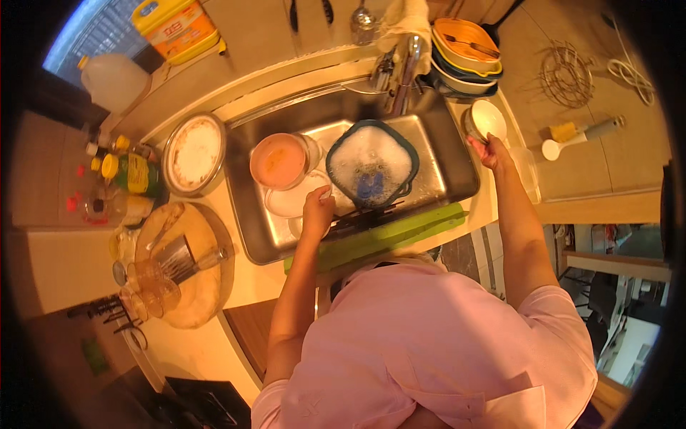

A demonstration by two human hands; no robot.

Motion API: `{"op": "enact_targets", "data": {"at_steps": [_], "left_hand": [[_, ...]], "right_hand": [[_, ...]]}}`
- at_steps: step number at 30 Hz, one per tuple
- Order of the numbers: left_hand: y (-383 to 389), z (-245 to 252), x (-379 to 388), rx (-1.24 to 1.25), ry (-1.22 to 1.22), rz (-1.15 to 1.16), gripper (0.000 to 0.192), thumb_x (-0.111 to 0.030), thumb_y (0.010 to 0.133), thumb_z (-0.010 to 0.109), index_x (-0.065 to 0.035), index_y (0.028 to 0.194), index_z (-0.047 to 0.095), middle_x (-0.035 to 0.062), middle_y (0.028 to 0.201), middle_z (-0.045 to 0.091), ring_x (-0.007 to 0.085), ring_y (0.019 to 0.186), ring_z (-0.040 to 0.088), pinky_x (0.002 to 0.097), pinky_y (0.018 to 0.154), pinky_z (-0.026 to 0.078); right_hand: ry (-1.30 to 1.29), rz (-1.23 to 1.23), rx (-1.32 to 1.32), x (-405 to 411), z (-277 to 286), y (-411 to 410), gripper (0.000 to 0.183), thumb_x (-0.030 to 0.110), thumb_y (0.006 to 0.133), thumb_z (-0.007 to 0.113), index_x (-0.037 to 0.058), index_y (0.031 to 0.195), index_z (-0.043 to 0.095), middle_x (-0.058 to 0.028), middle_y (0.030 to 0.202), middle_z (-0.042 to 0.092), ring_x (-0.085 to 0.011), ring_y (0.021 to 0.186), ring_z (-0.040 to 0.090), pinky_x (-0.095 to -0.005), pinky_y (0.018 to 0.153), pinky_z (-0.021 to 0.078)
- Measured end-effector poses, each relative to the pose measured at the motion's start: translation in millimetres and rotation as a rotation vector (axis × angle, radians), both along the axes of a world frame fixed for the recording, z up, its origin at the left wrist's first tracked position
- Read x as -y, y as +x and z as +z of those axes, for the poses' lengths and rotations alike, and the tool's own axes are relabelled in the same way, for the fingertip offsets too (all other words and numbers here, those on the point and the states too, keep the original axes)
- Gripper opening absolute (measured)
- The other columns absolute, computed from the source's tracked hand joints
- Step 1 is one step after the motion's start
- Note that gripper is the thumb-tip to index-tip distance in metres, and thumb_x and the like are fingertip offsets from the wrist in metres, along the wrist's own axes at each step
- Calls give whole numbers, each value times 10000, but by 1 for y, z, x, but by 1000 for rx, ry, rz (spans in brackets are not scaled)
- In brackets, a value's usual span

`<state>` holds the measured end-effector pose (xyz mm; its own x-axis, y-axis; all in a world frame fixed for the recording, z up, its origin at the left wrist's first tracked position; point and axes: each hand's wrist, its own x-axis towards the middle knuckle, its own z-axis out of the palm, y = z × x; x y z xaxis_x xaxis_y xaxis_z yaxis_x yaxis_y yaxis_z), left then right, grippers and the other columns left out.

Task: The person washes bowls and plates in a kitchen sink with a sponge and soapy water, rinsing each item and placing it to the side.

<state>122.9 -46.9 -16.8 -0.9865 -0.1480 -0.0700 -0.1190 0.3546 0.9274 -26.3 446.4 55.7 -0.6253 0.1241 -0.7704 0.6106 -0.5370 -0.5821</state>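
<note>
In the sink's left half my left hand (318, 210) is closed at the rim of a white dish (292, 197); its fingertips are partly hidden. A pink bowl (277, 160) with a stained inside overlaps that dish. Beside them stands a dark teal basin (372, 161) full of suds, with a blue object (370, 184) showing through the foam. Out to the right, my right hand (494, 152) grips a small white bowl (491, 121) by its near side, over the counter right of the sink.
The stainless steel sink (455, 161) has a green mat (375, 238) along its front edge. Stacked bowls (465, 80) and upright utensils (402, 80) stand behind. On the left are a foamy round pan (194, 153), several bottles (126, 171), and a wooden board (201, 289) bearing glasses and a cleaver.
</note>
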Motion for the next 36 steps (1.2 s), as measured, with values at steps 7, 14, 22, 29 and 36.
{"op": "enact_targets", "data": {"at_steps": [7, 14, 22, 29, 36], "left_hand": [[9, -40, 26, 251, 19, 8, 358, -84, 835, 606, 1, 1179, 559, 113, 1048, 621, 108, 653, 561, 241, 545, 448], [5, -3, 22, 461, 235, 93, 370, -102, 842, 598, -32, 1203, 552, 79, 1210, 554, 131, 874, 573, 275, 664, 511], [2, 23, 26, 562, 397, 192, 362, -126, 871, 588, -46, 1222, 544, 79, 1235, 530, 141, 916, 569, 279, 722, 518], [1, 11, 34, 534, 456, 199, 380, -130, 870, 588, -44, 1236, 532, 83, 1236, 530, 145, 924, 570, 271, 727, 517], [-19, 5, 29, 543, 456, 197, 401, -135, 853, 586, -27, 1234, 527, 128, 1219, 533, 167, 915, 587, 288, 702, 506]], "right_hand": [[-236, -248, -356, 46, -32, -13, 535, 434, 949, 427, -83, 1086, 452, -231, 967, 630, -269, 822, 668, -333, 708, 594], [40, 562, -179, 252, -42, -14, 479, 271, 903, 551, 13, 1281, 409, -168, 1097, 598, -228, 915, 640, -336, 746, 565], [254, 816, -159, 417, -119, -69, 838, 295, 759, 698, 47, 1409, 230, -205, 1288, 459, -300, 1126, 512, -403, 829, 509], [373, 1101, -102, 447, -133, -98, 775, 254, 617, 730, -133, 1199, 394, -226, 1014, 583, -280, 809, 622, -394, 592, 503], [772, 1257, -142, 446, -147, -93, 967, 385, 585, 761, -51, 1333, 331, -255, 1257, 454, -345, 1058, 552, -402, 796, 517]]}}
